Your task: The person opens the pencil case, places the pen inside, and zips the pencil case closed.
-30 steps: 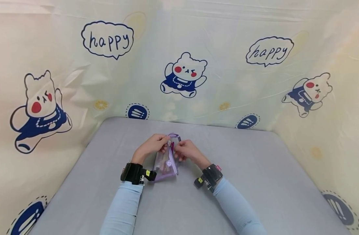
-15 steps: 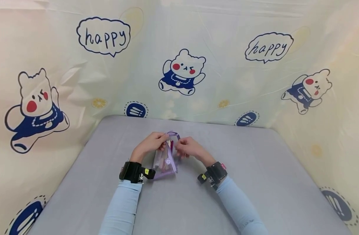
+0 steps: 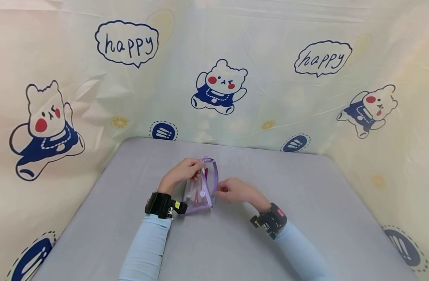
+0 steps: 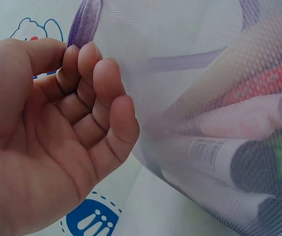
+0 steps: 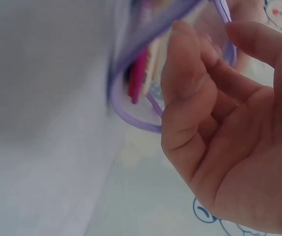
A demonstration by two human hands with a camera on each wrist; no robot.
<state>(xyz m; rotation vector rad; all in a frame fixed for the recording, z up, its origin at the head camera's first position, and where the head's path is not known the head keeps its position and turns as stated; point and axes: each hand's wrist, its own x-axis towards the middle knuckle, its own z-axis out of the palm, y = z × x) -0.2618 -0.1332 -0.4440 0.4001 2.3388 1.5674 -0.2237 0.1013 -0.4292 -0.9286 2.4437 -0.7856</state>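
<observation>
A see-through mesh pencil case [image 3: 192,196] with purple trim stands on the table, its mouth spread apart. My left hand [image 3: 184,170] pinches the purple zipper edge [image 4: 85,22] at the top between thumb and index finger. Inside lie several pens and markers [image 4: 214,152], and a magenta pen [image 5: 140,76] shows through the mouth. Just beside the right rim of the case is my right hand [image 3: 237,190]. In the right wrist view its fingers are loosely bent, thumb tip apart from index tip, and the purple rim [image 5: 126,64] passes behind them.
A grey cloth-covered table [image 3: 305,218] reaches back to a pale curtain [image 3: 270,39] printed with bears and words. A black wrist camera [image 3: 161,205] sits on the left wrist, another wrist camera [image 3: 270,220] on the right.
My right hand has drawn back from the case's mouth, to the right and toward me. The right rim now bows outward and the mouth looks wider. My left hand keeps its pinch.
</observation>
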